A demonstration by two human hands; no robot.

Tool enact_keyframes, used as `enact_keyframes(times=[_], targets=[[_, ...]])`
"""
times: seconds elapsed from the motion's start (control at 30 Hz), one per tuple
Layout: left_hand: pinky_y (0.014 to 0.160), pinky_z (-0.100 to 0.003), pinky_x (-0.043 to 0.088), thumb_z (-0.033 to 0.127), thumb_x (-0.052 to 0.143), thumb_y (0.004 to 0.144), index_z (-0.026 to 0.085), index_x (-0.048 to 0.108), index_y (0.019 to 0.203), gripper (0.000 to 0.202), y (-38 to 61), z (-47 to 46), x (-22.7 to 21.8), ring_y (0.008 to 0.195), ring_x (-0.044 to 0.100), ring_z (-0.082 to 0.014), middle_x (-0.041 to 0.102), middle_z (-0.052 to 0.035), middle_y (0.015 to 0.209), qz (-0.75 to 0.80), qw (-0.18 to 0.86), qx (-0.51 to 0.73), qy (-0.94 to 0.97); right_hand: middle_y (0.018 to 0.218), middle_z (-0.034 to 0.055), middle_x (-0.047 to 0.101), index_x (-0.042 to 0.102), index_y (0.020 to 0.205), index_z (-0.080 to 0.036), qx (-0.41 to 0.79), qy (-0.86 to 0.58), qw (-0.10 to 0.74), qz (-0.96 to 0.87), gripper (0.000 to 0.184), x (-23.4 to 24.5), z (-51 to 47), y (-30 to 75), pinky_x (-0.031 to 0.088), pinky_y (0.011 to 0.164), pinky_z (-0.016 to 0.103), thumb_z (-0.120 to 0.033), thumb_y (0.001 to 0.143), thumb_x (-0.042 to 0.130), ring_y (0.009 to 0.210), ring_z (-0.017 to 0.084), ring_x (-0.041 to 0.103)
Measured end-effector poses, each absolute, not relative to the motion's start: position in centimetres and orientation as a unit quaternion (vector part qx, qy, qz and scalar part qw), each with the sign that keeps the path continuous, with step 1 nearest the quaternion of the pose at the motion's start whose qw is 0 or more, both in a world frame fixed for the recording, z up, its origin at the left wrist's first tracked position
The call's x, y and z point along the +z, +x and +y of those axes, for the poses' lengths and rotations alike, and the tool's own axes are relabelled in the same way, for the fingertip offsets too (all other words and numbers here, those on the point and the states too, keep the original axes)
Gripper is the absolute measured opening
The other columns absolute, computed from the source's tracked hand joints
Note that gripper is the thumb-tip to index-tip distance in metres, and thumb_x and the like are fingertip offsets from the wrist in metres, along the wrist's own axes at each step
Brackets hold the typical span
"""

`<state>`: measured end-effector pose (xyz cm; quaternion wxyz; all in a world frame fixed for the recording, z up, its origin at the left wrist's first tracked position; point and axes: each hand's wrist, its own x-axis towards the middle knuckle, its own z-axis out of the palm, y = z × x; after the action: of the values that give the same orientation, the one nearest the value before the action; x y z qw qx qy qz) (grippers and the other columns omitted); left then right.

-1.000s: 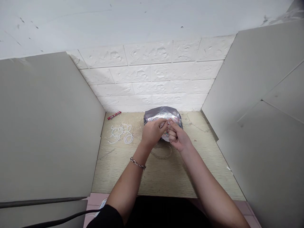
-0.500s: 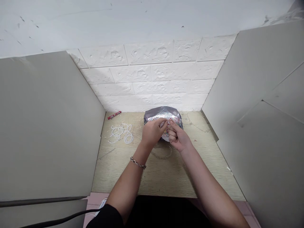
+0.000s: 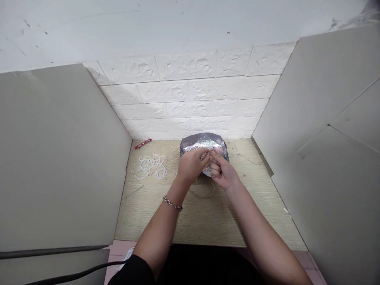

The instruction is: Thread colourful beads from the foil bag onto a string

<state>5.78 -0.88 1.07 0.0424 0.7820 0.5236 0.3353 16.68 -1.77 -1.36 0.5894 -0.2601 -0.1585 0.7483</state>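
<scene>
My left hand [image 3: 191, 163] and my right hand [image 3: 221, 168] meet over a shiny silver pouch [image 3: 202, 139] that has small colourful pieces on it or in it. Both hands are closed in a pinch, fingertips almost touching. What they hold between the fingertips is too small to make out. A looped bead strand [image 3: 204, 196] lies on the table below the hands, partly hidden by my left wrist. Left of my left hand rests a tangle of white bead strands [image 3: 152, 166]. A chain bracelet [image 3: 172, 204] circles my left wrist.
The wooden table [image 3: 208, 221] is closed in by a left grey panel [image 3: 59, 158], a right grey panel [image 3: 320, 158] and a white brick-pattern wall [image 3: 190, 91]. A small red packet [image 3: 143, 143] lies at the back left. A thin needle-like rod [image 3: 133, 192] lies nearer. Fine strands [image 3: 249, 159] lie at right.
My fingertips have shifted very slightly, with the right ones a little closer to the left. The pouch and the bead strands stay where they were.
</scene>
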Motion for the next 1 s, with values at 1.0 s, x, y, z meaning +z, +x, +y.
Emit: enact_keyframes(times=[1.0], targets=[[0.046,-0.019,0.027,0.035,0.044,0.075,0.023,0.064,0.084,0.026,5.82,-0.89,1.21,0.046,0.044,-0.0065,0.058,0.0010,0.055,0.523,0.069,0.345,0.776,0.042,-0.0124,0.020,0.047,0.076,-0.019,0.764,-0.241,0.578,-0.155,0.016,-1.55,-1.65,16.91,0.007,0.024,0.011,-0.018,0.065,0.059,0.031,0.000,0.009]])
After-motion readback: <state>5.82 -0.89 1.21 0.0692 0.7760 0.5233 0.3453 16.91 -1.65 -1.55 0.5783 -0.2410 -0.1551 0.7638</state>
